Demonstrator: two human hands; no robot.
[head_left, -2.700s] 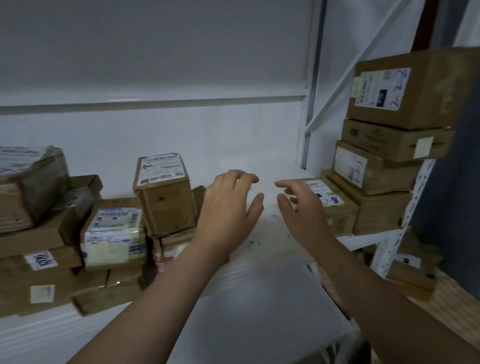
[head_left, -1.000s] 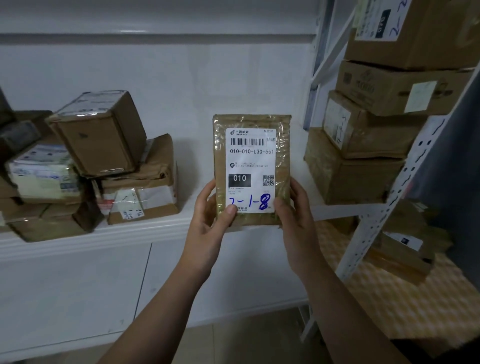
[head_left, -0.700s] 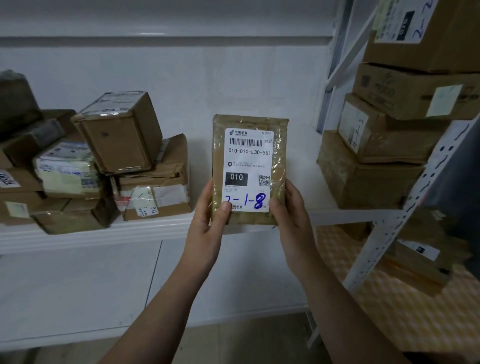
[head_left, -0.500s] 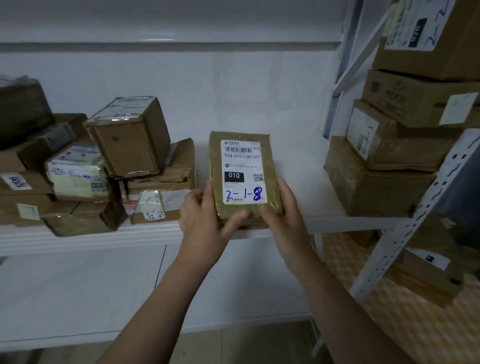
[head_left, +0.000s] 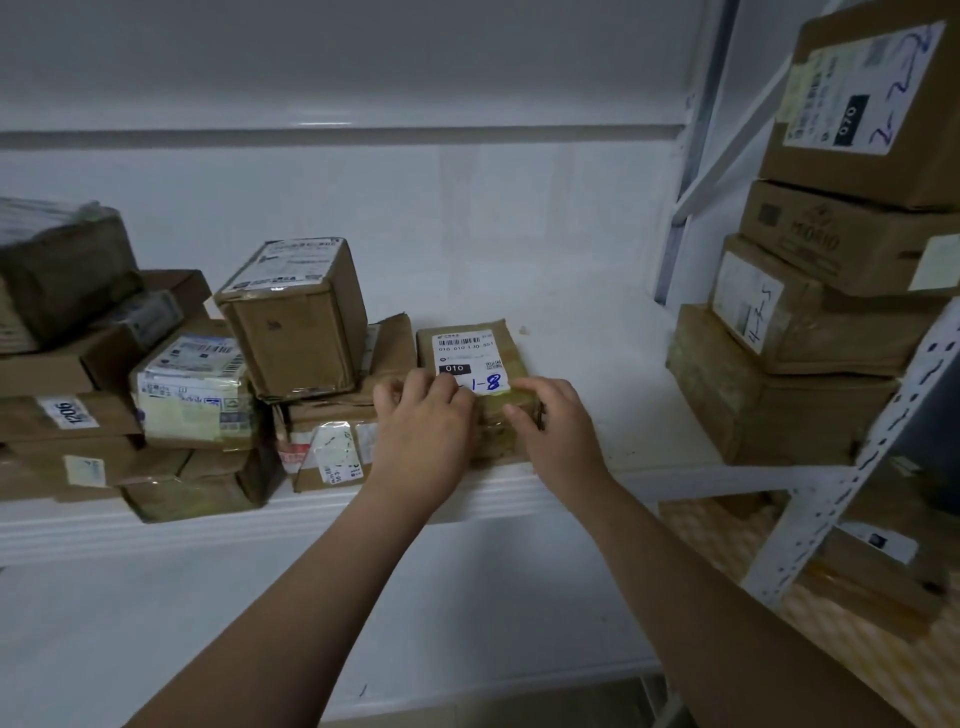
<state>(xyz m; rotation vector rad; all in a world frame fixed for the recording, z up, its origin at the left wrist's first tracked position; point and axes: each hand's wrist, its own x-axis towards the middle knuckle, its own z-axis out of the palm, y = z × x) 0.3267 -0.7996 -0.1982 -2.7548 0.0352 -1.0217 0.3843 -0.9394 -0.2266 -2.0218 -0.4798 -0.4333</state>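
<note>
Head view showed a white metal shelf (head_left: 597, 374) bearing, at three o'clock, a stack of four brown cardboard boxes (head_left: 779, 395) and, at nine o'clock, a jumbled pile of brown labelled cartons (head_left: 296, 322), too overlapped to count surely. Between them, at the shelf's front edge just beside that pile, lay one flat brown taped parcel with a white label (head_left: 470, 353). Two hands held it: the left hand (head_left: 423, 421) curled its fingers over the near edge, and the right hand (head_left: 553, 421) gripped the near right corner. Setting the parcel down seemed the step in hand; next, both hands would need to let go and draw back.
</note>
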